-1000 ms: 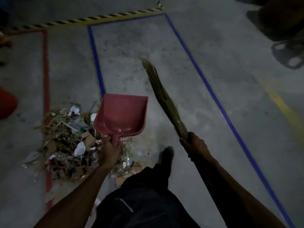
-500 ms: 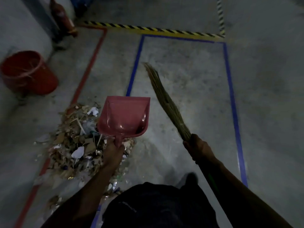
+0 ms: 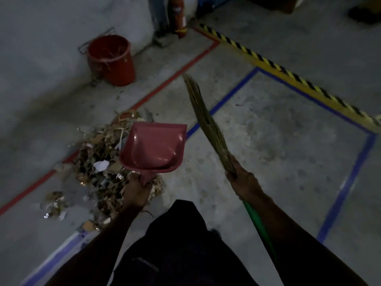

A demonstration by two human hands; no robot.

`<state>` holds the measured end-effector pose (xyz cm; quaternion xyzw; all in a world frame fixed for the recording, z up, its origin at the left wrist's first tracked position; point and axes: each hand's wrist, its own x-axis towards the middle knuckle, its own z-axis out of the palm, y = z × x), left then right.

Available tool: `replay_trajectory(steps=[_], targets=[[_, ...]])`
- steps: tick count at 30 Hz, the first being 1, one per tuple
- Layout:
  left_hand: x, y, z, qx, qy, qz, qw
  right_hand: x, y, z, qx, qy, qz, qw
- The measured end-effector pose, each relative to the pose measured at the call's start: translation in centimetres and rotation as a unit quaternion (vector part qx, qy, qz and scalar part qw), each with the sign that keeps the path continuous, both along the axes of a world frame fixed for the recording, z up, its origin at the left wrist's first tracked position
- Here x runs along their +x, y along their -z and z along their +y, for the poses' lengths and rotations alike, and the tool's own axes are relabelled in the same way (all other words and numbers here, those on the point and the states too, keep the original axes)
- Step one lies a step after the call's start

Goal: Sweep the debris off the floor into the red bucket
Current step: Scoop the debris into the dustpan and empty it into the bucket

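Left hand point(image 3: 135, 191) grips empty dustpan point(image 3: 153, 148); right hand point(image 3: 244, 181) grips broom point(image 3: 208, 122). Debris point(image 3: 99, 162) loose; hasty sweeping likely scatters it, bucket point(image 3: 112, 60) far at 11 o'clock.

I'm looking at what I take for a warehouse or factory floor. The floor point(image 3: 268, 141) is bare grey concrete, marked out in bays with blue tape point(image 3: 228, 98) and red tape point(image 3: 175, 73), and edged by a yellow-and-black hazard strip point(image 3: 288, 75). A red fire extinguisher point(image 3: 178, 17) stands against the plain grey wall point(image 3: 51, 38).
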<state>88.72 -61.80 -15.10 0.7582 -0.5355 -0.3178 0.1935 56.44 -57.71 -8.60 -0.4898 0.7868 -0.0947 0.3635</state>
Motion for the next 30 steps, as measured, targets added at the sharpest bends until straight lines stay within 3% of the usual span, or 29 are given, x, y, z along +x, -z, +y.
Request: replay_trajectory(steps=[8,13,20,26,30], targets=[[-5.6,0.8,-8.6,0.02,-0.152,0.106,0.982,-4.1,2.2,-16.6,0.033,-0.118,-0.002,0.992],[-6.8,3.1,-18.7,0.052,-0.24,0.083,0.966,-4.8,3.7,-29.6,0.04,-0.19,0.01,0.981],[-6.2,1.7,-27.7,0.055,-0.328,0.097,0.938,-1.4,2.1,-46.5,0.057,-0.315,-0.002,0.947],[-5.7,1.1,-31.6,0.011,-0.446,0.1,0.889,5.3,1.7,-58.9,0.055,-0.438,0.028,0.897],[-6.5,1.5,-33.7,0.026,-0.537,0.113,0.836,9.9,2.8,-65.3,0.049,-0.517,0.018,0.855]])
